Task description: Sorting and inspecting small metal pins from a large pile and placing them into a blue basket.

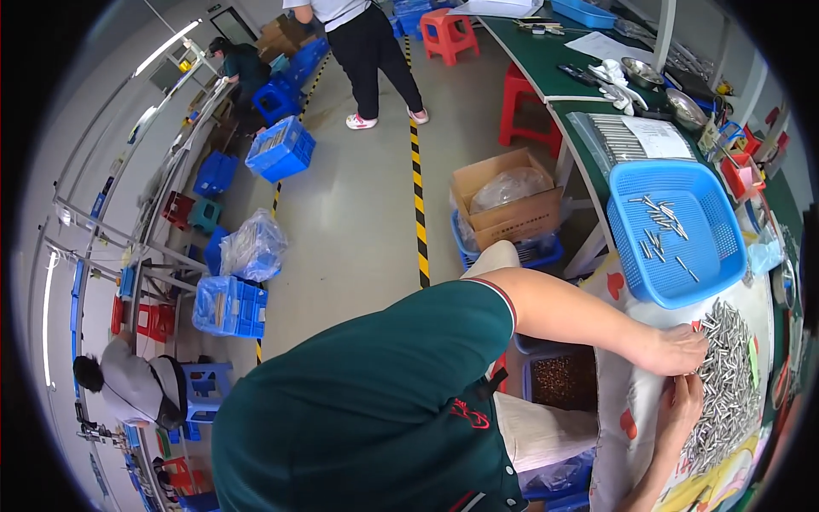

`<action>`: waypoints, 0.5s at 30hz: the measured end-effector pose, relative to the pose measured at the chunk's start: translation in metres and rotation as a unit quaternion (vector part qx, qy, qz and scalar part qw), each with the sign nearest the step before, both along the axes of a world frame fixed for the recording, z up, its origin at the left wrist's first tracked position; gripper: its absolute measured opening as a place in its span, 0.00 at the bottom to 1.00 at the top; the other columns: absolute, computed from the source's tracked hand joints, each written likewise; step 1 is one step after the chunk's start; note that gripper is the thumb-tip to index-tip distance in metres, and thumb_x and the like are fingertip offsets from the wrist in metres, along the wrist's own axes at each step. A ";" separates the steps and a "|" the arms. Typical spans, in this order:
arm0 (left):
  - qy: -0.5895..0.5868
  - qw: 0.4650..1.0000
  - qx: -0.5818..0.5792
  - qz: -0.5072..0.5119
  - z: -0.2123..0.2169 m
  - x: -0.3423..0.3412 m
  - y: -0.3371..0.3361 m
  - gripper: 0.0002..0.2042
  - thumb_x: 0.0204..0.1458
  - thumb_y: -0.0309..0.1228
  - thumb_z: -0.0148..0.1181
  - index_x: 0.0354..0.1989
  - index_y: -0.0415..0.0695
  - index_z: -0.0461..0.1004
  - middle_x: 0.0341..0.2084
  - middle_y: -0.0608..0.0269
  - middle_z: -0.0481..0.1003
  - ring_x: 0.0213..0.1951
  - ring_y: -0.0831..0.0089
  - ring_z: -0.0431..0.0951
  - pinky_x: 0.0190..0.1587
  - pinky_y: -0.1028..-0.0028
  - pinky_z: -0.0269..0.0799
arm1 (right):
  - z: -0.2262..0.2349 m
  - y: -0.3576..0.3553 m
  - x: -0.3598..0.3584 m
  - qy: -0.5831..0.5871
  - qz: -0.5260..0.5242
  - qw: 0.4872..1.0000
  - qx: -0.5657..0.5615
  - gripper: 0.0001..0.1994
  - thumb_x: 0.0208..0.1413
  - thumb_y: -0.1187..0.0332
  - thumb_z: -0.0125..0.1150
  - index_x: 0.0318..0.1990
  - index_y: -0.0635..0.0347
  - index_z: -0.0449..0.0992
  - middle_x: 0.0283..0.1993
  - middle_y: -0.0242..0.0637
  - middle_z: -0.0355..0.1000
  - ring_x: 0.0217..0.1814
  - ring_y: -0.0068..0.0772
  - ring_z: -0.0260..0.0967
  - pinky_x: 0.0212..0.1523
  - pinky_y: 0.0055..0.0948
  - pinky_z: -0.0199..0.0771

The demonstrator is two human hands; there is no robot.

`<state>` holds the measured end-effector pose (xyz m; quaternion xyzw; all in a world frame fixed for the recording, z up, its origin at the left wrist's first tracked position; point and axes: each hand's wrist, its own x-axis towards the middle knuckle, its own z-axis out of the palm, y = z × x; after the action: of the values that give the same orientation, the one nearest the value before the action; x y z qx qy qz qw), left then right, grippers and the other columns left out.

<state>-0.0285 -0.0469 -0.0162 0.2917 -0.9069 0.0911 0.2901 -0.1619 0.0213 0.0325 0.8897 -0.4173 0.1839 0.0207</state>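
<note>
A heap of small silvery metal pins (729,388) lies on the cloth-covered worktop (616,341) at the right. At its near edge, my left hand (680,349) is closed, fingers curled down. Just below it, my right hand (680,408) is also closed, its fingertips close to those of the left. What the fingers hold, if anything, is too small and too covered to make out. Beyond the left hand stands a blue plastic basket (627,256) with several metal pins lying loose on its bottom.
Metal rods (614,136) under a paper sheet lie behind the basket. Below the bench stand a cardboard box (520,224) and a bin of brown bits (563,382). Red stools (448,36) and blue crates (229,305) stand around the aisle. Another person (367,51) stands there.
</note>
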 end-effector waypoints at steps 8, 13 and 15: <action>0.275 0.922 0.271 -0.039 0.024 0.015 0.016 0.08 0.38 0.23 0.56 0.26 0.37 0.65 0.20 0.51 0.72 0.28 0.53 0.74 0.31 0.61 0.68 | 0.009 0.004 0.014 0.105 -0.036 0.994 0.027 0.13 0.42 0.82 0.51 0.39 0.64 0.72 0.33 0.47 0.65 0.31 0.49 0.66 0.31 0.42 0.66; 0.391 0.868 0.304 -0.022 0.003 0.010 0.015 0.07 0.41 0.24 0.57 0.30 0.38 0.71 0.20 0.51 0.74 0.26 0.53 0.75 0.32 0.61 0.68 | 0.004 -0.001 0.009 0.112 -0.048 0.990 0.064 0.08 0.45 0.81 0.51 0.36 0.65 0.68 0.34 0.47 0.65 0.33 0.48 0.66 0.31 0.42 0.66; 0.408 0.867 0.286 0.001 -0.005 0.013 0.013 0.06 0.41 0.24 0.57 0.29 0.38 0.73 0.20 0.51 0.74 0.27 0.54 0.75 0.33 0.62 0.68 | -0.001 -0.006 0.011 0.107 -0.036 0.992 0.060 0.07 0.45 0.80 0.51 0.35 0.64 0.67 0.33 0.46 0.64 0.32 0.48 0.66 0.31 0.42 0.65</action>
<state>-0.0158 -0.0343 -0.0217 0.3739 -0.6941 -0.2985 0.5378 -0.1509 0.0156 0.0315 0.8882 -0.4549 0.0612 0.0183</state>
